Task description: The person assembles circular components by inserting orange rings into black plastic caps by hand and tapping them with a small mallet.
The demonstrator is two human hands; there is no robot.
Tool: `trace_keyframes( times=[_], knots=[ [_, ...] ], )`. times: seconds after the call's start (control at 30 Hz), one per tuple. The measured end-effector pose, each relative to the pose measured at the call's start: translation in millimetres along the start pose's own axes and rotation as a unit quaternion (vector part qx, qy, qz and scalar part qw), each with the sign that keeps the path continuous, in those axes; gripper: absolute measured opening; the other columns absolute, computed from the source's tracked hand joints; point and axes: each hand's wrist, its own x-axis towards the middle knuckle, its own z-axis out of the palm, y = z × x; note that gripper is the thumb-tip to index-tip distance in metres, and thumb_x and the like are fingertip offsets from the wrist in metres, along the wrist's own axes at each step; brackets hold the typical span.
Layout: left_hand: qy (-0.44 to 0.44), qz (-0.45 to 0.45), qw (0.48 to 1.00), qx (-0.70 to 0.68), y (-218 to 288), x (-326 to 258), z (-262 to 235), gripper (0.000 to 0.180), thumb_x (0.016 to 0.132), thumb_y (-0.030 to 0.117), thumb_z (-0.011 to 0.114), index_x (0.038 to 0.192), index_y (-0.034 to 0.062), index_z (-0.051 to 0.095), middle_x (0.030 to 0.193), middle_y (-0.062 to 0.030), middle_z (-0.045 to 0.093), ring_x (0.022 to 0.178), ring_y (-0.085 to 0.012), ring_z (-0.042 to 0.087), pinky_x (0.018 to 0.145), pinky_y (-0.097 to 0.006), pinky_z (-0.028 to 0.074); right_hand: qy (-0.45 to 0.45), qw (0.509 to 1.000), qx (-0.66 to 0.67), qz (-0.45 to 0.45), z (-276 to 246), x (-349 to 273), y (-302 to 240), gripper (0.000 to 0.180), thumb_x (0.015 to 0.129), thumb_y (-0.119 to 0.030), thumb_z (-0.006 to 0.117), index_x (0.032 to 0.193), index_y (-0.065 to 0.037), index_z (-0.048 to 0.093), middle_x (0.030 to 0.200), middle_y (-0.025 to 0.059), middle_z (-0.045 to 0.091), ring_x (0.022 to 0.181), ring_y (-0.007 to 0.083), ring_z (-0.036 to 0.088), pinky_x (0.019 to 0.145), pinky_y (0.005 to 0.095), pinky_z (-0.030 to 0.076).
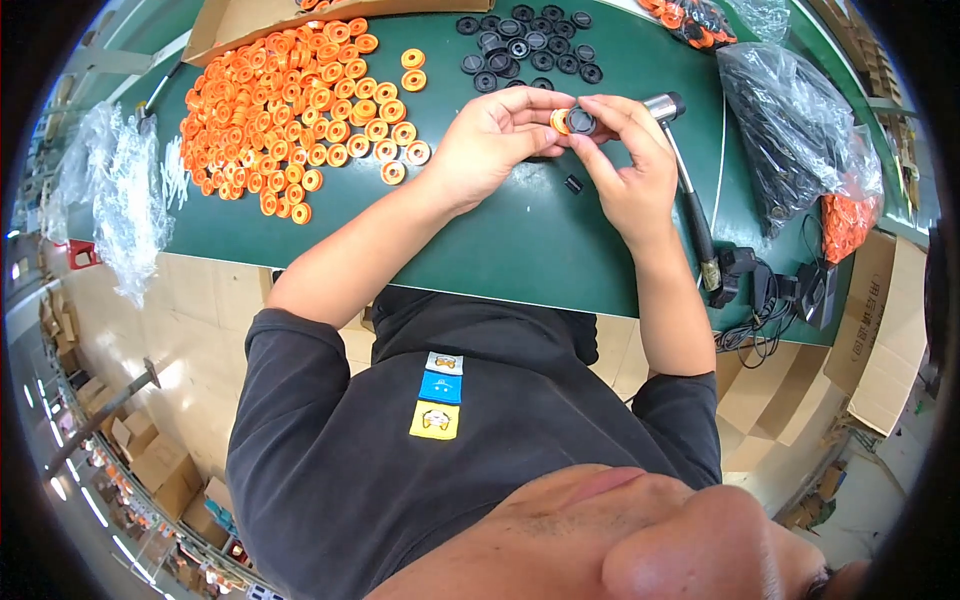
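Observation:
Above the green table, my two hands meet at one small round part. My left hand pinches an orange ring-shaped wheel between thumb and fingers. Against its right side sits a black round cap, gripped by the thumb and fingers of my right hand. Whether the two pieces are joined or merely touching, I cannot tell. Just below them lies a short black cylinder. To the left spreads a large heap of orange wheels. Several black caps lie scattered beyond my hands.
Right of my right hand lies a hammer. Farther right are a plastic bag of black parts, an orange-filled bag and coiled black cables. Cardboard boxes stand behind the heap and at right. Clear plastic hangs at left.

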Motion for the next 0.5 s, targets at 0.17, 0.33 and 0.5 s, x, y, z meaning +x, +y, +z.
trace_keyframes(
  times=[0.17, 0.33, 0.5],
  knots=[
    [-0.009, 0.021, 0.999, 0.041, -3.7, -1.0, -3.8, 0.036, 0.095, 0.002, 0.065, 0.13, -0.0022, 0.058, 0.117, -0.0108, 0.068, 0.106, -0.0152, 0.066, 0.096, -0.029, 0.053, -0.007, 1.0, -0.019, -0.012, 0.0, 2.7, -4.2, 0.036, 0.079, 0.005, 0.076, 0.113, 0.0, 0.07, 0.111, 0.0134, 0.067, 0.085, 0.0186, 0.068, 0.074, 0.0283, 0.056],
    [0.005, 0.042, 0.996, 0.074, -4.2, 0.3, -1.7, 0.033, 0.094, -0.002, 0.062, 0.127, -0.0061, 0.06, 0.115, -0.0119, 0.068, 0.106, -0.0148, 0.066, 0.096, -0.028, 0.053, -0.01, 0.999, -0.03, -0.01, -0.4, 1.7, -2.6, 0.036, 0.077, 0.005, 0.077, 0.112, 0.0, 0.07, 0.109, 0.0134, 0.067, 0.085, 0.0187, 0.068, 0.075, 0.0281, 0.057],
    [-0.003, 0.04, 0.997, 0.066, -5.1, 0.6, -3.7, 0.037, 0.094, -0.001, 0.066, 0.13, -0.0027, 0.058, 0.118, -0.0114, 0.068, 0.109, -0.0149, 0.065, 0.099, -0.028, 0.052, -0.004, 1.0, -0.017, 0.009, -0.9, 2.9, -5.4, 0.034, 0.077, 0.005, 0.077, 0.11, 0.001, 0.07, 0.107, 0.0129, 0.068, 0.083, 0.0181, 0.067, 0.073, 0.0278, 0.057]
  ],
)
